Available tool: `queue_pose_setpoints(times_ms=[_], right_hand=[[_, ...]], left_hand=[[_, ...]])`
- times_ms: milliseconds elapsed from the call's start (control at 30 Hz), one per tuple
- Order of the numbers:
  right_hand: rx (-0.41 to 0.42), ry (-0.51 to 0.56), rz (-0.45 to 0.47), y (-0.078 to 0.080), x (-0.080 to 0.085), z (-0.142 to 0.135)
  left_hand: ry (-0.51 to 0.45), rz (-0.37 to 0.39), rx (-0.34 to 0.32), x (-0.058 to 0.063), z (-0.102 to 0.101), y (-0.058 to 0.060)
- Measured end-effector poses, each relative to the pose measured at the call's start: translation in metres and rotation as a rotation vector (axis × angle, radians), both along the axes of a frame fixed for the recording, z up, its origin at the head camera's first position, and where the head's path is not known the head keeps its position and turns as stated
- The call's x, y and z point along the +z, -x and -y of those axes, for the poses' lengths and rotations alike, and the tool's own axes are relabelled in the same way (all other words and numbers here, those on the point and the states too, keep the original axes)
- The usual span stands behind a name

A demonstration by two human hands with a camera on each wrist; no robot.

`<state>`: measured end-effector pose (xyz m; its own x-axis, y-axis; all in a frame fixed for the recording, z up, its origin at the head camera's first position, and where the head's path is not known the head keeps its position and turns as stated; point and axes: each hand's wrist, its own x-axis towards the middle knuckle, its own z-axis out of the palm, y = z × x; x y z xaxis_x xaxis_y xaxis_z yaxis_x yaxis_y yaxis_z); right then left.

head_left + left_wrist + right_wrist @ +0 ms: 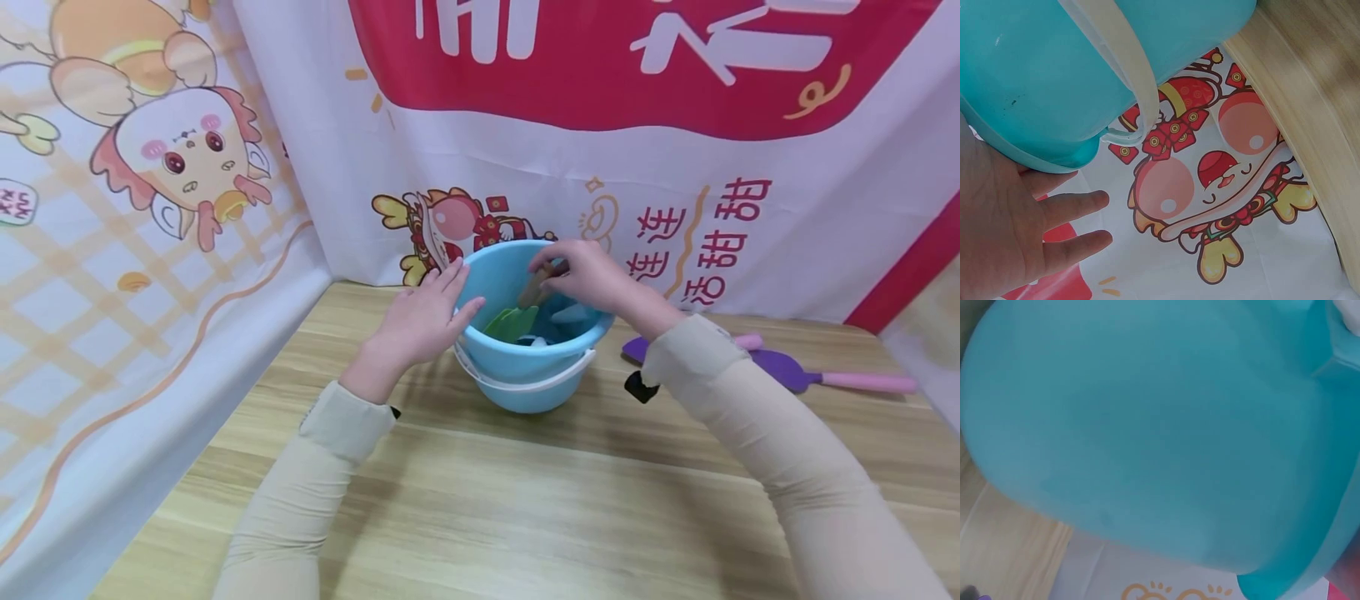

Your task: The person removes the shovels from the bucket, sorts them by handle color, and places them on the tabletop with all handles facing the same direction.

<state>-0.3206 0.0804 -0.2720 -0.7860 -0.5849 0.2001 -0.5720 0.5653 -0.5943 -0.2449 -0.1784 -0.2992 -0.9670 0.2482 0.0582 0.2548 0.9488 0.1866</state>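
Note:
A light-blue bucket (525, 367) with a white handle (525, 385) stands upright on the table near the back cloth. My left hand (427, 312) rests on its left rim, fingers extended; the left wrist view shows those fingers (1075, 209) spread beside the rim. Over the far right rim, my right hand (592, 271) reaches inside and pinches a tan, handle-like piece (533, 288), its lower end among the contents. Below it lie a green plastic piece (512, 325) and a pale blue piece (572, 314). Only the bucket's outer wall (1147, 425) fills most of the right wrist view.
Right of the bucket, a purple toy shovel with a pink handle (862, 382) lies on the wooden table (495, 500), beside another purple piece (636, 349) partly hidden by the right sleeve. Printed cloths (322, 167) hang behind and along the left side.

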Motion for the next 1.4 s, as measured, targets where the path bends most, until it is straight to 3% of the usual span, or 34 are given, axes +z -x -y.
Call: queue_pose_setpoints(times_ms=[267, 633, 1033, 1267, 1400], right_hand=[[-0.053, 0.122, -0.021, -0.006, 0.004, -0.01], [-0.061, 0.317, -0.017, -0.007, 0.003, -0.022], [-0.15, 0.499, -0.017, -0.019, 0.021, -0.038], [-0.144, 0.723, 0.07, -0.029, 0.035, -0.05], [-0.16, 0.79, 0.099, -0.034, 0.039, -0.055]], left_hand=[[-0.001, -0.003, -0.002, 0.001, -0.001, -0.001], [-0.009, 0.005, -0.001, 0.0, -0.002, -0.002], [-0.004, 0.009, 0.003, 0.001, -0.002, -0.002], [-0.004, 0.015, 0.005, 0.001, -0.002, -0.003], [-0.003, 0.012, 0.003, 0.002, -0.003, -0.003]])
